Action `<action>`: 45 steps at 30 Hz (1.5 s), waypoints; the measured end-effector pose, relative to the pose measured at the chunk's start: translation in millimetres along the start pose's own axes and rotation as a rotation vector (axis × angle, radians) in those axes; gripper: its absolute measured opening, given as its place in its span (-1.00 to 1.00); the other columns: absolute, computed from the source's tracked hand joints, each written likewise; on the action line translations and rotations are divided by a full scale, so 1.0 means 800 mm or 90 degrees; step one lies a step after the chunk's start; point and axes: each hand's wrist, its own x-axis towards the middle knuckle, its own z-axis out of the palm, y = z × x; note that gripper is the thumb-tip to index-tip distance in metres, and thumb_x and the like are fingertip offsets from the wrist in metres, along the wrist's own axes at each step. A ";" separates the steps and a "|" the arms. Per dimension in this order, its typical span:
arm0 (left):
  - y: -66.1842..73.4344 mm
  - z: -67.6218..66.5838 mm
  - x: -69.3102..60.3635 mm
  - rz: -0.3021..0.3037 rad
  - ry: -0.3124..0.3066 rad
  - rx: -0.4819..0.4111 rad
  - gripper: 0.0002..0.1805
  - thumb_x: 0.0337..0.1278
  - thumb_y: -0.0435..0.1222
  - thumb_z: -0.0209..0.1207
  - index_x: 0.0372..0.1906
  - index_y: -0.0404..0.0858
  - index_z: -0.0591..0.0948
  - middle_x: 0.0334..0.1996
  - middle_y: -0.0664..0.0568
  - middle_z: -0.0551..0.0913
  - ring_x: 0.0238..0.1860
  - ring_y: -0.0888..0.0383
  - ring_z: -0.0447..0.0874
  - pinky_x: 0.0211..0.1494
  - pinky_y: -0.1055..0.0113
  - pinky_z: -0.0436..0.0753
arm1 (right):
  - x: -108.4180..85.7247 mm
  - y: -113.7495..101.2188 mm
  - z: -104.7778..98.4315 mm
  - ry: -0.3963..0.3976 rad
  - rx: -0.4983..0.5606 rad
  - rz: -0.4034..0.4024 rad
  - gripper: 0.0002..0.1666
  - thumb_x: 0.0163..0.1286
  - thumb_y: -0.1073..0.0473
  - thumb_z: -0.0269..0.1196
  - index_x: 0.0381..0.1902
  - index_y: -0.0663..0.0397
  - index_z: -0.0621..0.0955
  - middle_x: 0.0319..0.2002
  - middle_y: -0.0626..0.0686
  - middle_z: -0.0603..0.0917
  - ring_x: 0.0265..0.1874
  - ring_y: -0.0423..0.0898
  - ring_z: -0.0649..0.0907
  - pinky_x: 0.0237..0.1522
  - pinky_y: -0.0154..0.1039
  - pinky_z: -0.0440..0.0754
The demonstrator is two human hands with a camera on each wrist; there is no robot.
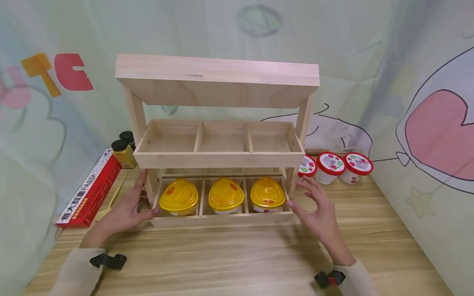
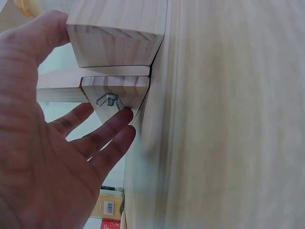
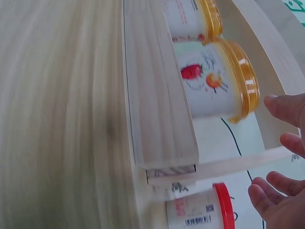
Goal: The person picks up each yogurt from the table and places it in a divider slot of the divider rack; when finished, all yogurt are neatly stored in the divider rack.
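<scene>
A two-tier wooden display rack (image 1: 218, 160) stands on the table. Three tubs with yellow lids, a left tub (image 1: 179, 195), a middle tub (image 1: 226, 193) and a right tub (image 1: 268, 191), sit in separate compartments of its lower tier. My left hand (image 1: 124, 213) is at that tier's left end, thumb at the front corner. In the left wrist view its loosely bent fingers lie beside a wing nut (image 2: 110, 99). At the right end is my right hand (image 1: 318, 209), fingers spread. The right wrist view shows its fingertips (image 3: 272, 102) apart from the front rail (image 3: 157, 95).
Red-lidded tubs (image 1: 331, 164) stand behind the rack on the right. At the left lie a red pasta box (image 1: 87, 191) and a yellow utensil (image 1: 111, 201), near dark-lidded jars (image 1: 124, 154). Printed curtains close off the back and sides.
</scene>
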 end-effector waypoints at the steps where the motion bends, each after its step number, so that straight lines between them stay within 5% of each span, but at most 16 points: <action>1: 0.000 0.000 0.000 0.000 0.000 -0.001 0.51 0.16 -0.25 0.51 0.72 0.05 -0.54 0.66 -0.50 0.01 0.35 -0.56 0.48 0.26 -0.54 0.60 | 0.001 0.002 -0.002 0.003 -0.004 0.001 -0.31 0.24 0.26 0.60 0.34 0.01 0.68 0.48 0.17 0.58 0.43 0.04 0.56 0.26 -0.68 0.52; 10: -0.003 0.000 0.002 0.003 0.003 0.008 0.51 0.16 -0.25 0.51 0.72 0.04 -0.53 0.64 -0.52 0.04 0.35 -0.56 0.51 0.25 -0.51 0.62 | 0.013 0.017 -0.012 0.002 -0.064 0.045 -0.31 0.33 0.16 0.55 0.39 0.05 0.62 0.49 0.16 0.57 0.41 0.16 0.60 0.21 -0.71 0.45; 15: -0.004 0.001 0.002 0.003 0.005 -0.003 0.51 0.16 -0.24 0.51 0.72 0.06 -0.54 0.67 -0.49 0.01 0.38 -0.58 0.47 0.27 -0.52 0.60 | 0.021 0.029 -0.011 0.020 -0.081 0.050 -0.29 0.32 0.18 0.55 0.41 0.10 0.60 0.45 0.19 0.59 0.39 0.18 0.60 0.28 -0.20 0.71; 24: -0.003 0.000 0.001 -0.006 0.002 -0.003 0.50 0.17 -0.23 0.50 0.72 0.07 -0.54 0.66 -0.50 0.02 0.36 -0.57 0.49 0.27 -0.50 0.61 | 0.036 0.050 -0.006 0.057 -0.078 0.059 -0.25 0.32 0.19 0.53 0.42 0.23 0.55 0.48 0.35 0.52 0.45 0.32 0.51 0.33 0.37 0.62; 35: -0.001 -0.001 0.002 0.008 0.002 0.000 0.49 0.17 -0.26 0.49 0.73 0.04 -0.53 0.66 -0.50 0.02 0.39 -0.58 0.47 0.27 -0.48 0.61 | 0.058 0.063 0.002 0.059 -0.099 0.103 -0.26 0.38 0.09 0.49 0.46 0.11 0.54 0.57 0.34 0.39 0.55 0.33 0.39 0.36 0.39 0.59; 45: -0.005 0.000 0.001 0.013 0.006 -0.007 0.50 0.16 -0.25 0.51 0.73 0.05 -0.52 0.68 -0.45 0.01 0.39 -0.56 0.49 0.26 -0.45 0.65 | 0.074 0.074 0.013 0.046 -0.114 0.101 -0.28 0.34 0.20 0.48 0.44 0.13 0.55 0.62 0.34 0.33 0.58 0.37 0.36 0.42 0.46 0.53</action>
